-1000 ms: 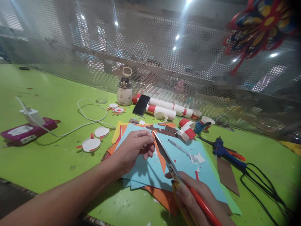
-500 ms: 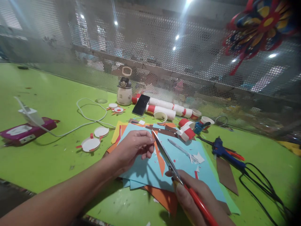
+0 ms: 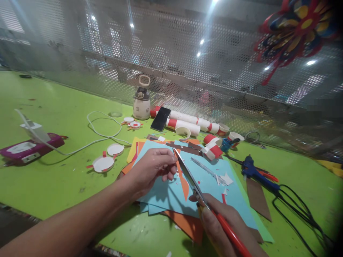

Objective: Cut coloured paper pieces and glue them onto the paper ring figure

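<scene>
Scissors (image 3: pixel 197 194) with red handles are gripped in my right hand (image 3: pixel 218 217), their long silver blades pointing up and away, nearly together. My left hand (image 3: pixel 158 164) is closed in a pinch at the blade tips. A narrow orange paper strip (image 3: pixel 183 184) runs down from its fingertips beside the blades; the pinched end is mostly hidden by the fingers. Under both hands lies a stack of coloured paper with a light blue sheet (image 3: pixel 166 200) on top. Small red and white scraps and a pen (image 3: pixel 205 167) rest on that sheet.
Right of the paper are a blue glue gun (image 3: pixel 258 176) with black cable and a brown card piece (image 3: pixel 258 200). Paper-cup tubes (image 3: pixel 184 126), a phone (image 3: pixel 160 119) and a bottle (image 3: pixel 141 107) stand behind. White discs (image 3: pixel 103 164) and a purple power strip (image 3: pixel 32 148) are left.
Almost nothing differs. Both hands, the scissors and the orange strip keep nearly the same place, with only a very slight shift.
</scene>
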{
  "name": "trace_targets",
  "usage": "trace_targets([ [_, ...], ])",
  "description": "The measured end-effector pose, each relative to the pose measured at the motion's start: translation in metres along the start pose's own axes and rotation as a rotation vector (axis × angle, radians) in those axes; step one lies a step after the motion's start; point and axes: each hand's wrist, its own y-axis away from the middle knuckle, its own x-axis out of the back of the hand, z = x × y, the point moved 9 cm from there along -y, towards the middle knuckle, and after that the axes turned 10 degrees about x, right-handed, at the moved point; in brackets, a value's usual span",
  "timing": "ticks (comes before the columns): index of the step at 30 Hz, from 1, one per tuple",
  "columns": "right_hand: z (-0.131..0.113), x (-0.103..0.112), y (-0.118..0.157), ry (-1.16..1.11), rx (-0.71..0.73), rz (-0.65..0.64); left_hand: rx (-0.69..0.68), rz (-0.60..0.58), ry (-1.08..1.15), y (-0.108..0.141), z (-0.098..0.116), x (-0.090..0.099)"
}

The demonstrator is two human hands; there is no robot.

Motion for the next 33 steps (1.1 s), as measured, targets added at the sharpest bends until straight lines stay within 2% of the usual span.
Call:
trace_targets([
  [5, 0.01, -0.001, 0.004, 0.005, -0.088, 0.025, 0.006, -0.004, -0.001, 0.0, 0.0, 0.0],
  [14, 0.0, 0.007, 0.002, 0.004, -0.007, 0.089, 0.03, -0.003, 0.013, 0.0, -0.003, 0.0],
  [19, 0.001, 0.005, 0.002, 0.0, 0.003, 0.068, 0.028, -0.015, 0.043, 0.0, -0.002, -0.001],
  [23, 0.003, 0.005, 0.004, -0.016, -0.019, 0.081, 0.025, -0.015, 0.047, 0.0, -0.001, -0.001],
  [28, 0.008, 0.0, 0.004, -0.016, -0.06, 0.038, 0.022, -0.004, 0.032, 0.0, -0.001, -0.001],
  [33, 0.005, -0.004, 0.001, -0.006, -0.023, 0.004, 0.014, -0.006, 0.03, 0.0, 0.0, -0.002],
])
